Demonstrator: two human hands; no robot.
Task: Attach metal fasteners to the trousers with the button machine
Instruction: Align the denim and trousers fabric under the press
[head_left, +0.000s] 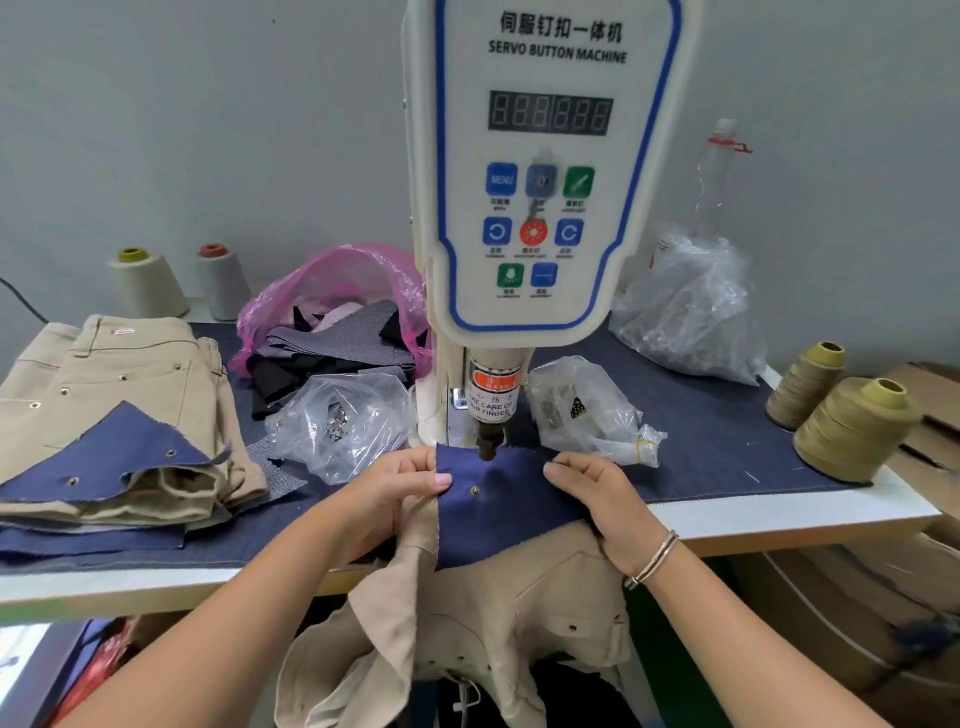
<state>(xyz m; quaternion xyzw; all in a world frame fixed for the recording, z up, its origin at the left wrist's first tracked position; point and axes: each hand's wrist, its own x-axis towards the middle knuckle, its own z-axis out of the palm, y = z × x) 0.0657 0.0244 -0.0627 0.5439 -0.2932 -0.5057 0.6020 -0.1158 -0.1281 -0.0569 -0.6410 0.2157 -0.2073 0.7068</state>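
— What is being shown on the denim-covered table (727, 457)?
— Beige trousers (519, 613) are being hung over its near edge, waistband (498, 499) stretched left to right under the button machine (524, 208).
— And the hands?
— The waistband's blue ends are being pinched by the left hand (400, 488) and right hand (597, 493).

Button machine (530, 171) panel: "SERVO BUTTON MACHINE", "MENU".

beige trousers (519, 613) with a navy flap (498, 499) bearing one metal fastener (475, 490) lie under the button machine (524, 171) punch
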